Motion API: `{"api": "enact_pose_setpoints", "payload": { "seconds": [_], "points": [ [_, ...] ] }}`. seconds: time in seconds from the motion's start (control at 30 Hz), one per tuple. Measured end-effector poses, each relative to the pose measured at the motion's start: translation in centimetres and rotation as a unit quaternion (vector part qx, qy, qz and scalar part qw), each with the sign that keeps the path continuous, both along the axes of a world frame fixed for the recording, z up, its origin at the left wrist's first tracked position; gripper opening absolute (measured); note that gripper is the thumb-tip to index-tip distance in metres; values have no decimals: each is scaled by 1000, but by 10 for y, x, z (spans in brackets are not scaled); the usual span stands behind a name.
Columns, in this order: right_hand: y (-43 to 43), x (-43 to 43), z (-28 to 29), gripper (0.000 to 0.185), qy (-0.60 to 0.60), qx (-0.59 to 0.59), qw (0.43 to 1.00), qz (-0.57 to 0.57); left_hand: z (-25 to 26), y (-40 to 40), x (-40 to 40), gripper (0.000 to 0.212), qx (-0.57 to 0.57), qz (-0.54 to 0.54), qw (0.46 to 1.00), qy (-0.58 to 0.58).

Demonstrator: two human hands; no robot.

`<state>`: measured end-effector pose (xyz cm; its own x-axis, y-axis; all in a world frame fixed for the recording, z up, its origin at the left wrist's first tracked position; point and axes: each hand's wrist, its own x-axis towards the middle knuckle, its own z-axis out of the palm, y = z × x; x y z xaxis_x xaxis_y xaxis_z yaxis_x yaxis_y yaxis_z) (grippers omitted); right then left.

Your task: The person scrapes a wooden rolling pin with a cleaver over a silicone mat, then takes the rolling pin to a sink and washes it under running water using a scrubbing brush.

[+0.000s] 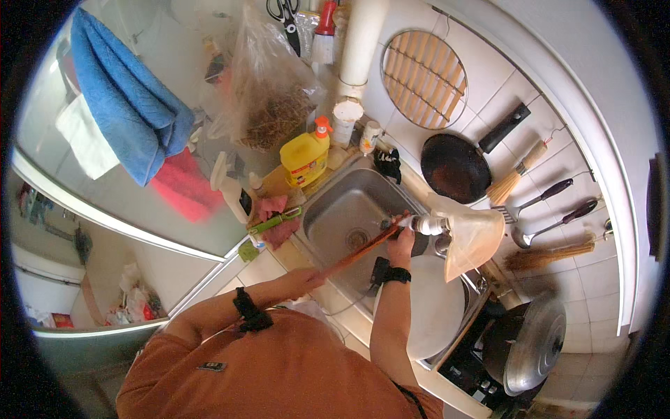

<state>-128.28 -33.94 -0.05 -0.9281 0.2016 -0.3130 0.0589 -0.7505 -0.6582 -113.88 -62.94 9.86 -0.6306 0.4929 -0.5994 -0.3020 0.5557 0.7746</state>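
A long, reddish-brown stick (361, 256) slants across the stainless steel sink (335, 238). My left hand (306, 283) is closed around its near end, by the counter's front edge. At the far end, under the faucet's white fitting (432, 225), my right hand (402, 245) grips the stick. Something dark shows by the right fingers, too small to make out. The basin's round drain (357, 239) lies below the stick. A pale plastic bag (473, 238) hangs over the faucet.
Right of the basin lies a round white board (439, 314). A lidded wok (536, 345) sits on the stove (466, 379). A yellow pump bottle (305, 157), a spray bottle (233, 191) and a green-handled peeler (275, 220) line the left side. A frying pan (455, 167) hangs on the tiles.
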Motion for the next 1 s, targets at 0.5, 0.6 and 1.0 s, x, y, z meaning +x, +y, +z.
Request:
{"api": "enact_pose_setpoints", "payload": {
  "seconds": [0.5,0.6,1.0],
  "points": [
    [-4,-3,-17,35,-189,270,944,-28,-51,-22,4,28,-13,-65,936,346],
    [-21,16,21,34,-90,-5,994,-70,-20,-21,2,27,106,-11,990,95],
    [19,-19,-38,27,-124,229,959,-110,-40,-27,-28,22,-169,-133,924,316]
  ]
}}
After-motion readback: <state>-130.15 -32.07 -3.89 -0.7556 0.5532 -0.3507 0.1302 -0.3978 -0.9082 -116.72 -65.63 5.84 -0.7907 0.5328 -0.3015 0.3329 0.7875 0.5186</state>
